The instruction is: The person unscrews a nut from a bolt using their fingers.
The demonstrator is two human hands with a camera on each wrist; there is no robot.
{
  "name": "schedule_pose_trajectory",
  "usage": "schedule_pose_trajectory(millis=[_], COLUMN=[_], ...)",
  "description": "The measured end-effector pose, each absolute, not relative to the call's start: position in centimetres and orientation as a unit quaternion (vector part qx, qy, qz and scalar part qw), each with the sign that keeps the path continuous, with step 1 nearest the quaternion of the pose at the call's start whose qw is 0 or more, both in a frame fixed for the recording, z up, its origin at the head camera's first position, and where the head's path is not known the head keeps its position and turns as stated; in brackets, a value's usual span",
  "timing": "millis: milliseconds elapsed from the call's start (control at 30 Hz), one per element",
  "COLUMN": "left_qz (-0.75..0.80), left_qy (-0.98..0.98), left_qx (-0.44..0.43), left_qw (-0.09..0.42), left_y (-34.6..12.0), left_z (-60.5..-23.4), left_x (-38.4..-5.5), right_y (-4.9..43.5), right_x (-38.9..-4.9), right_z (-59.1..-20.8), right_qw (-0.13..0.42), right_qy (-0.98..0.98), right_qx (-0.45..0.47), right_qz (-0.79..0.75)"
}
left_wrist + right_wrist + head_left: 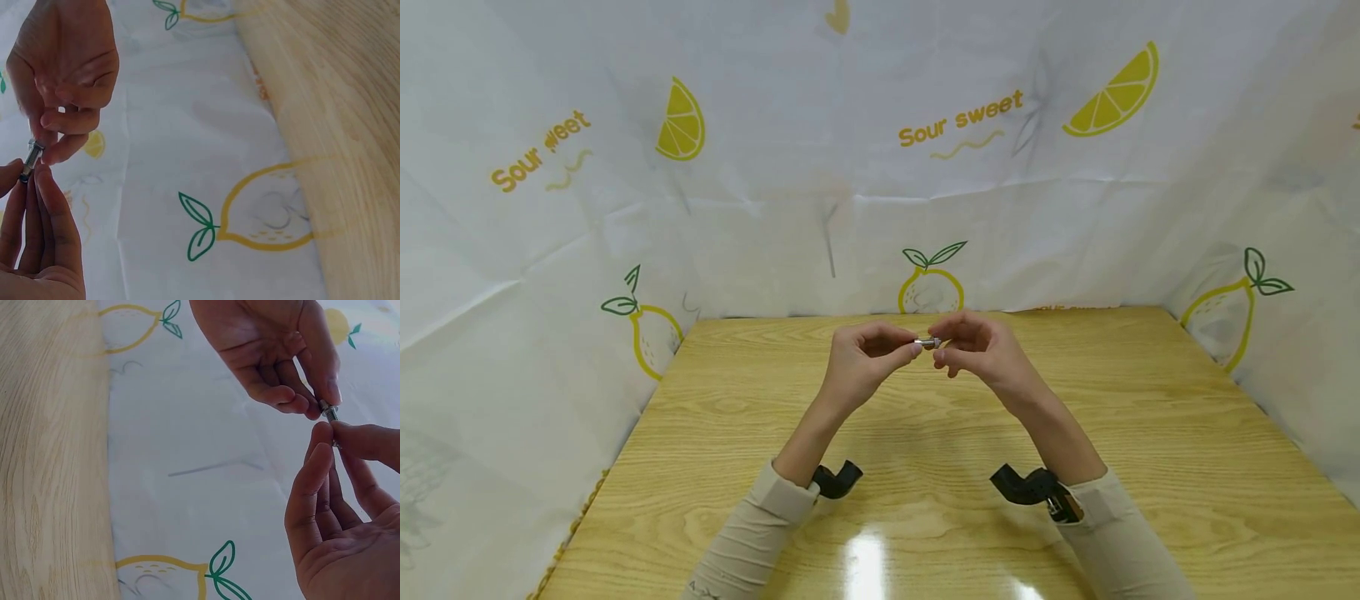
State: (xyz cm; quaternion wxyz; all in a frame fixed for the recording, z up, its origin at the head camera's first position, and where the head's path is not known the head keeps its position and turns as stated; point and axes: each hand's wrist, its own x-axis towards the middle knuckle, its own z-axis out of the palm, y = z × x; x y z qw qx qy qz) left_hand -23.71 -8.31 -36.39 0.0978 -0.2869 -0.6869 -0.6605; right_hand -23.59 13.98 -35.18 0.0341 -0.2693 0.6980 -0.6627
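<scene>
A small silvery metal bolt [928, 342] spans the gap between the fingertips of both hands, above the far part of the table. My left hand [863, 360] pinches its left end between thumb and fingers. At the wider right end, my right hand [981, 348] has its thumb and index finger on either side. In the left wrist view the bolt [32, 154] tilts, its wider end toward the right hand [72, 69]. The right wrist view shows a ringed part of the bolt [329, 412] by the left fingertips; right fingers cover some of the shaft.
Under the hands lies a wood-grain table [737, 417]. White cloth [790, 217] printed with lemons hangs behind the table and along its sides. Black wrist mounts [1024, 485] sit at both sleeve cuffs.
</scene>
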Motion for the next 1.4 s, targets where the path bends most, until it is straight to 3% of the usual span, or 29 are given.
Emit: schedule_pose_trajectory(millis=[133, 633, 1067, 1267, 1400], left_qz=[-0.662, -0.656, -0.66, -0.661, -0.661], left_qy=[-0.685, -0.69, -0.686, -0.685, -0.685], left_qx=[-0.287, -0.29, -0.291, -0.288, -0.289], left_qw=[0.095, 0.1, 0.099, 0.1, 0.099], left_y=[-8.29, -8.17, -8.22, -8.24, -8.18], left_z=[-36.33, -36.56, -36.69, -36.61, -36.55], left_x=[-23.74, -23.9, -23.94, -23.93, -23.91], right_y=[14.02, 13.53, 13.96, 14.1, 14.16], right_x=[-23.58, -23.92, -23.8, -23.75, -23.66], right_z=[-35.07, -34.81, -35.18, -35.07, -34.86], right_qw=[0.031, 0.116, 0.072, 0.055, 0.079], right_qy=[0.707, 0.743, 0.704, 0.705, 0.724], right_qx=[-0.264, -0.181, -0.267, -0.262, -0.237], right_qz=[-0.656, -0.634, -0.655, -0.656, -0.643])
